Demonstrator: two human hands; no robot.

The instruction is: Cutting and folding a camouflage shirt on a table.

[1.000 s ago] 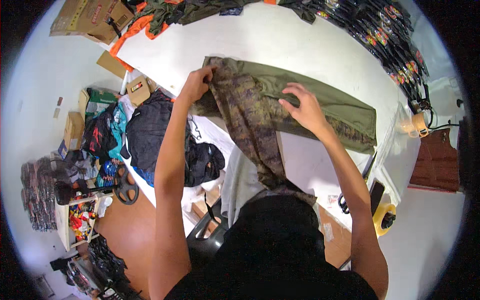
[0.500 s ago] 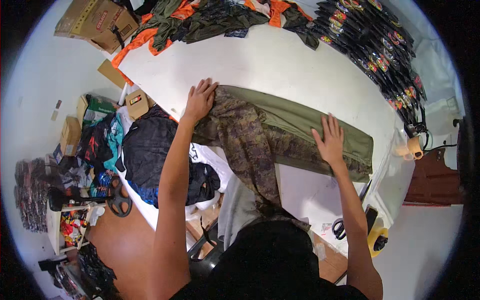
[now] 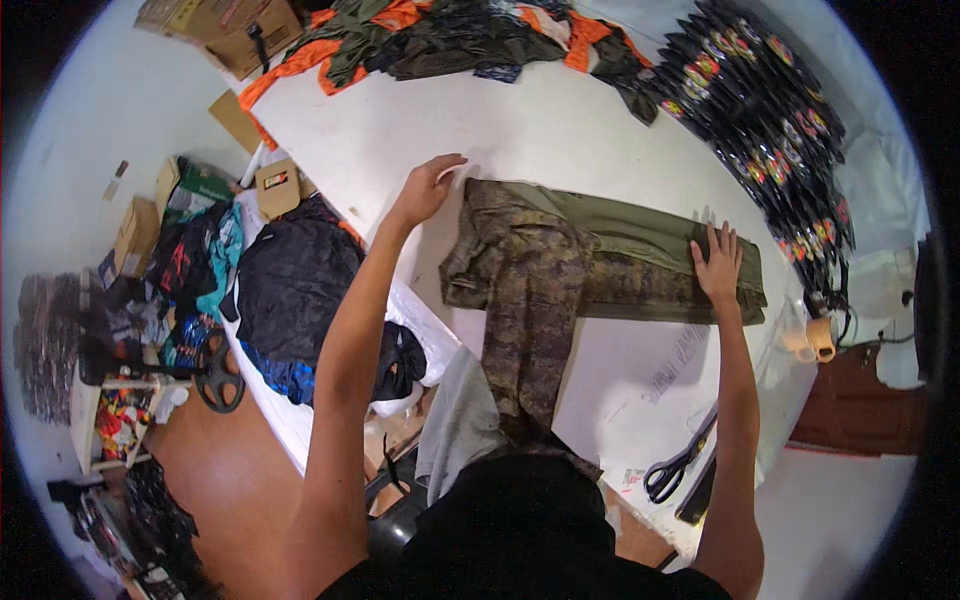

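A camouflage garment (image 3: 535, 295) with olive-green fabric (image 3: 630, 215) lies on the white table, looking like a pair of trousers. One long part stretches to the right; another drapes toward me over the near edge. My left hand (image 3: 432, 187) is just beyond the garment's upper left corner, apart from it, with its fingers extended and nothing in them. Flat on the right end of the olive fabric rests my right hand (image 3: 718, 262), fingers spread. Black-handled scissors (image 3: 675, 470) lie near the table's front right edge, left of my right forearm.
Orange and dark green clothes (image 3: 450, 40) are piled along the far edge. Rows of black plastic-wrapped packages (image 3: 770, 140) stand at the far right. To the left are a heap of black garments (image 3: 295, 275) and a cardboard box (image 3: 280, 190). Grey cloth (image 3: 460, 400) hangs at the near edge.
My left hand has come off the garment's upper left corner. My right hand has slid right along the fabric. The near camouflage part now lies straighter, and the whole view has shifted slightly.
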